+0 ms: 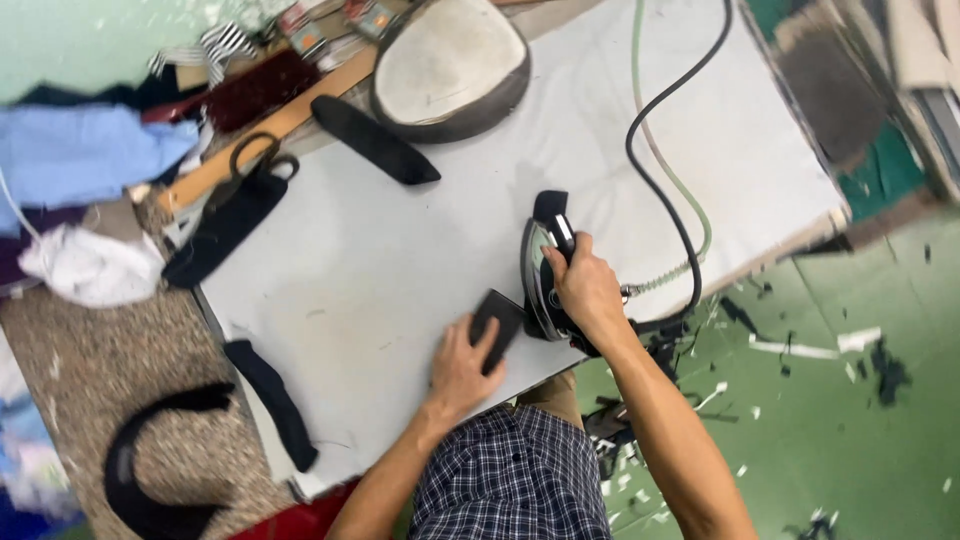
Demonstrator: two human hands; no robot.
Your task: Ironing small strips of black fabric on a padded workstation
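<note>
One iron [545, 270], two hands (perhaps five dark fabric pieces [497, 322]).

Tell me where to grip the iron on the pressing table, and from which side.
Probably by the black handle along the top of the iron, coming from above. It sits soleplate down, so the handle faces up; the right hand wraps it that way. The hose and cord trail off the right, so hands stay clear there. The left hand pins the dark fabric piece.

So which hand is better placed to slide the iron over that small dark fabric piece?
The right hand: it already grips the handle of the iron, which sits right beside the dark fabric piece. The left hand lies flat on that piece, pinning it to the pressing table.
</note>
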